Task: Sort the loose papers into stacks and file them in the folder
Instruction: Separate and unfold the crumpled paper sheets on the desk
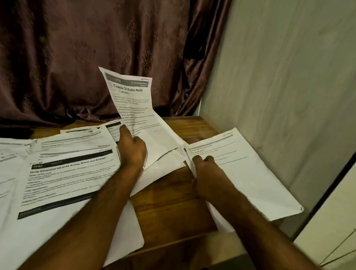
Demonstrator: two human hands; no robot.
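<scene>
Wooden table (169,199), brown planks with the grain showing, pushed into a room corner. Far edge meets a dark brown curtain (84,45) hanging in folds with a faint woven pattern; right edge runs along a pale wall (291,79). Lower right, a light panel with a dark border (339,207), past the table's right edge.

Left hand (133,147) near the table's middle, fingers and thumb curled round the lower edge of a printed sheet (131,102). Sheet stands tilted up off the surface, top toward the curtain; heading reads "Finalize Oil Bottle Refill". Its lower part bends down to the wood, over other white sheets below it.

Right hand (206,172) lies on a right stack (245,170) of papers at the right edge, just beside the wall. Fingers curled at the stack's left edge; whether they pinch paper or merely press cannot be told. The stack's near right corner overhangs the table.

Left half of the table carries loose papers (66,169), overlapping, spread from the far edge to the near edge, top one with a dark banner and blurred text. Bare wood shows between the two groups.

No folder identified in view.
</scene>
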